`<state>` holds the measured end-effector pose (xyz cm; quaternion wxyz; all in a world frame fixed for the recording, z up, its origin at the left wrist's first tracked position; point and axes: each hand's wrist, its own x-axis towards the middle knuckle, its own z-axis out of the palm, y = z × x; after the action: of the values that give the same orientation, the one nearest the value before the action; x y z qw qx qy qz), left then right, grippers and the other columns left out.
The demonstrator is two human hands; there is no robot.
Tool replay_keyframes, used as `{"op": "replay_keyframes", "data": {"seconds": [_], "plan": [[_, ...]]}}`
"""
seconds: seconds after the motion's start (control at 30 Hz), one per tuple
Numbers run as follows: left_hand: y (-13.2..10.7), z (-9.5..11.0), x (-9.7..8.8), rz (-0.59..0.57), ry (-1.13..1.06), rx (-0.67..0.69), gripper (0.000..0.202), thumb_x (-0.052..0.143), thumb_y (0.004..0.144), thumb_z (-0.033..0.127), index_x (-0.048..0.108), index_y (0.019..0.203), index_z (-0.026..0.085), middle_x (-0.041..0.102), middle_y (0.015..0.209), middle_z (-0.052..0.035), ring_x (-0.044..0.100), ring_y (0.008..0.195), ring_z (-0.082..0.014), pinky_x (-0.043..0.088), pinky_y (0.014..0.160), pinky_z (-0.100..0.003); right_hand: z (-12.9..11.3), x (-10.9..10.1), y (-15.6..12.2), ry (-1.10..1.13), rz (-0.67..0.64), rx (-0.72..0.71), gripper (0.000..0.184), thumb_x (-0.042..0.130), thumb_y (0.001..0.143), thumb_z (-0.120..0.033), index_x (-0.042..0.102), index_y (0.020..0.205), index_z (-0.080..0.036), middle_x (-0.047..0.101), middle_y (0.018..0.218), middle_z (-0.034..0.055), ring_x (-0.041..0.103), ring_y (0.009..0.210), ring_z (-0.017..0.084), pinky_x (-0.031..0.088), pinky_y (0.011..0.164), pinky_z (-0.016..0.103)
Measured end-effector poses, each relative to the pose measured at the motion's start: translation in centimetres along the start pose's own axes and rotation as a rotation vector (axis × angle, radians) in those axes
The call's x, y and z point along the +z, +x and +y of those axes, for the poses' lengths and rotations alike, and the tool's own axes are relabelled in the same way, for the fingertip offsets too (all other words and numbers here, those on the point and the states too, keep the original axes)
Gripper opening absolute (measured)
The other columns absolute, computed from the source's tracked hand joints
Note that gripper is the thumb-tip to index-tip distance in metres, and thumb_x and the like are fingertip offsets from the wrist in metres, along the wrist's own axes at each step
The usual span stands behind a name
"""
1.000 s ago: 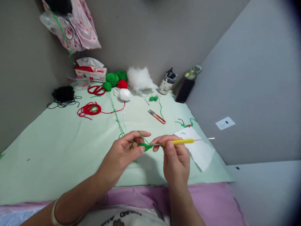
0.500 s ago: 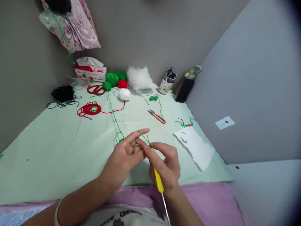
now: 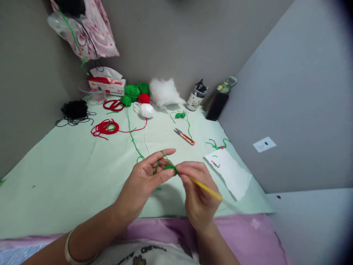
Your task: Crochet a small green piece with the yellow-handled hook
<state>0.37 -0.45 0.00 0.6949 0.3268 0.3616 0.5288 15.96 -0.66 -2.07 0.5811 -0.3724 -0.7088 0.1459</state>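
A small green crochet piece [image 3: 170, 168] is pinched between the thumb and fingers of my left hand [image 3: 146, 178]. Green yarn [image 3: 134, 141] runs from a green ball [image 3: 126, 101] across the table to this hand and loops over its raised index finger. My right hand [image 3: 202, 195] grips a crochet hook [image 3: 206, 188] by its yellow handle, with the shaft end pointing down to the right. The hook's tip is hidden at the green piece, where the right fingertips meet the left ones.
Orange thread snips [image 3: 184, 136] lie ahead of my hands, near two small green pieces [image 3: 180, 115]. White paper [image 3: 228, 175] with yarn scraps is at right. Red yarn [image 3: 106, 127], red-handled scissors [image 3: 113, 105], black yarn [image 3: 74, 109] and white stuffing [image 3: 165, 92] sit farther back.
My right hand has turned, swinging the hook's handle from pointing steeply down to slanting right. The green crochet piece, mostly hidden before, now shows above my left thumb.
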Motion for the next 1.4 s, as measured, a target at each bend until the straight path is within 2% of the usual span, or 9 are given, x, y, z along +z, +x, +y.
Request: {"op": "replay_keyframes", "data": {"seconds": [0.13,0.3,0.43,0.57,0.73,0.97,1.13,1.23,1.4], "plan": [[0.5,0.2,-0.2,-0.059,-0.149,-0.17,0.037,0.092,0.08,0.033,0.085,0.115,0.022,0.064,0.084,0.0014,0.037,0.061,-0.0062,0.037,0.058,-0.019,0.4,-0.1,-0.8,-0.227,-0.003,-0.228,0.044,0.066,0.098,-0.01,0.074,0.134,-0.035,0.078,0.115,0.0078,0.076,0.099,0.024,0.066,0.077,0.039],[0.9,0.7,-0.8,-0.058,-0.198,-0.189,0.032,0.089,0.082,0.026,0.086,0.114,0.023,0.057,0.076,0.0051,0.031,0.056,-0.0054,0.05,0.08,-0.025,0.0,-0.3,0.5,0.161,0.108,0.091,0.025,0.061,0.102,-0.014,0.08,0.109,-0.029,0.076,0.09,0.0037,0.07,0.075,0.018,0.06,0.064,0.034],[0.4,0.3,-0.5,-0.023,-0.017,-0.028,0.033,0.09,0.082,0.027,0.085,0.114,0.03,0.068,0.089,0.0003,0.053,0.077,-0.0127,0.044,0.072,-0.024,0.1,0.1,1.0,0.369,0.057,0.224,0.016,0.066,0.102,-0.024,0.081,0.1,-0.027,0.076,0.09,0.0045,0.071,0.081,0.019,0.058,0.065,0.033],[0.0,0.0,-0.5,-0.054,0.112,0.024,0.031,0.084,0.089,0.036,0.084,0.119,0.032,0.067,0.09,-0.0013,0.05,0.077,-0.0157,0.04,0.066,-0.027,0.8,0.2,0.8,0.413,0.083,0.312,0.014,0.067,0.101,-0.025,0.082,0.1,-0.026,0.078,0.09,0.0036,0.068,0.076,0.016,0.057,0.066,0.03],[-0.2,0.2,-1.0,-0.01,0.159,0.04,0.028,0.084,0.089,0.034,0.083,0.117,0.033,0.064,0.1,-0.0016,0.052,0.089,-0.0176,0.043,0.078,-0.028,0.8,-0.1,1.2,0.507,0.083,0.408,0.021,0.064,0.104,-0.033,0.077,0.093,-0.022,0.078,0.087,0.0047,0.068,0.069,0.015,0.059,0.064,0.029],[-0.2,0.2,-1.3,0.001,0.238,0.084,0.029,0.083,0.09,0.031,0.082,0.119,0.033,0.062,0.097,-0.0006,0.05,0.085,-0.0159,0.042,0.076,-0.027,-0.3,-0.4,1.0,0.318,0.046,0.277,0.021,0.054,0.108,-0.024,0.075,0.101,-0.023,0.079,0.092,0.0038,0.072,0.076,0.015,0.061,0.069,0.03],[-0.2,0.1,-0.7,0.063,0.239,0.127,0.034,0.086,0.087,0.028,0.081,0.12,0.033,0.061,0.091,0.0022,0.05,0.08,-0.0129,0.043,0.074,-0.024,-0.1,-0.4,-0.1,-0.123,-0.064,-0.141,0.03,0.055,0.103,-0.009,0.073,0.121,-0.026,0.078,0.103,0.0067,0.075,0.093,0.02,0.064,0.075,0.034],[0.0,0.1,-0.5,-0.004,0.033,-0.026,0.046,0.09,0.083,0.033,0.079,0.127,0.03,0.063,0.089,0.0021,0.048,0.073,-0.0104,0.044,0.072,-0.023,0.4,-0.2,-0.6,-0.358,-0.021,-0.342,0.037,0.062,0.099,-0.007,0.075,0.126,-0.029,0.077,0.112,0.0087,0.075,0.099,0.022,0.064,0.077,0.036],[0.5,0.7,-1.1,-0.077,-0.187,-0.193,0.042,0.089,0.083,0.028,0.081,0.124,0.024,0.056,0.077,0.0058,0.037,0.06,-0.005,0.048,0.084,-0.025,0.2,-0.3,0.3,0.056,0.058,-0.021,0.028,0.057,0.103,-0.011,0.077,0.114,-0.027,0.078,0.096,0.0055,0.072,0.085,0.02,0.062,0.071,0.035]]}}
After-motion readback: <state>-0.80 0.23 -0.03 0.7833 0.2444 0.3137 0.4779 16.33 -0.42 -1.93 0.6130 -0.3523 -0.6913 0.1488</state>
